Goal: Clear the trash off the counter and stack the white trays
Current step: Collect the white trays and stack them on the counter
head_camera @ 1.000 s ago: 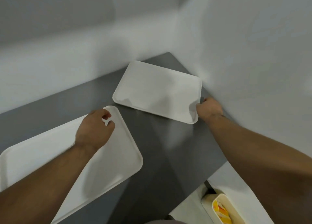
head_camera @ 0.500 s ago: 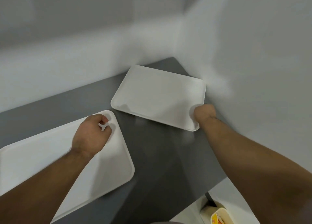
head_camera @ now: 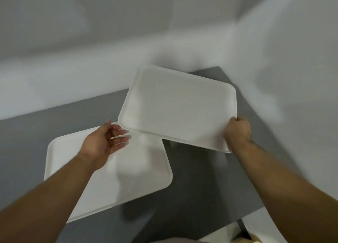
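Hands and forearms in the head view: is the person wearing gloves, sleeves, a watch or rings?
Nothing is worn that shows. The left hand and right hand are bare, with no gloves. Both forearms are uncovered up to the frame edge, with no sleeve or watch. Motion blur hides whether there are rings.

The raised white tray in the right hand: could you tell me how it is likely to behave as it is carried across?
The raised tray looks stiff: gripped at one corner by the right hand, it shows no sag. It is probably light, since one hand lifts it. Its smooth surface may slip, so the open left hand could steady it.
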Motion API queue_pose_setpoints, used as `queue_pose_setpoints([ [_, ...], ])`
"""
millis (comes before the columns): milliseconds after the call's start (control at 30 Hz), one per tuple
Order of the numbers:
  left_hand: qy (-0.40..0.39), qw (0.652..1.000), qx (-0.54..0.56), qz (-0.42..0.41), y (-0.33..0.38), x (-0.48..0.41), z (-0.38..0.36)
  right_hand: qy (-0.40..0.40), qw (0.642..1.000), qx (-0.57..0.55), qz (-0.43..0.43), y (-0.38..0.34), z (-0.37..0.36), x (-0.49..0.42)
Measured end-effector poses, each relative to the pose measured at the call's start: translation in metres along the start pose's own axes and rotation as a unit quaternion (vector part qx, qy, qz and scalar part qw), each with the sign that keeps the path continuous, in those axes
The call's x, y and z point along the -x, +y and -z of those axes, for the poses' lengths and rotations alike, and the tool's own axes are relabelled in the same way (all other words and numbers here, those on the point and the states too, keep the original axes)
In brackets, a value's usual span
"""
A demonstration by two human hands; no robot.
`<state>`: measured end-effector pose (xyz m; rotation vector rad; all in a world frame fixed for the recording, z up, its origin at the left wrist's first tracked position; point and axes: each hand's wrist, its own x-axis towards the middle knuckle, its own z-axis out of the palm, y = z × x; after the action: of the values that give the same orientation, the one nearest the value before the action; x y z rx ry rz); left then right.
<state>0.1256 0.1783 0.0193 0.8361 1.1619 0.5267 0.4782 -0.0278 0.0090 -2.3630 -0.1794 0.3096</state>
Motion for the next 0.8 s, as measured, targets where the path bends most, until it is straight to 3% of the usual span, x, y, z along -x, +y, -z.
queue_pose_setpoints([
  [200,-0.042,0.998,0.047,-0.005,0.015,0.019,0.073,-0.074,0.993,0.009,0.089,-0.035,-0.034,0.065],
  [333,0.031,0.997,-0.016,-0.071,0.006,0.042,0.112,-0.109,0.987,0.023,0.119,-0.045,-0.060,0.109],
  [433,0.141,0.973,-0.120,-0.141,-0.009,0.054,0.139,-0.115,0.985,0.024,0.125,-0.046,-0.077,0.139],
  [567,0.222,0.932,-0.248,-0.144,-0.031,0.060,0.176,-0.125,0.982,0.052,0.134,-0.040,-0.091,0.173],
  [700,0.266,0.891,-0.340,-0.141,-0.043,0.066,0.200,-0.114,0.976,0.088,0.161,-0.031,-0.100,0.196],
  [800,0.247,0.864,-0.404,-0.171,-0.048,0.068,0.211,-0.093,0.974,0.115,0.171,-0.027,-0.106,0.208],
])
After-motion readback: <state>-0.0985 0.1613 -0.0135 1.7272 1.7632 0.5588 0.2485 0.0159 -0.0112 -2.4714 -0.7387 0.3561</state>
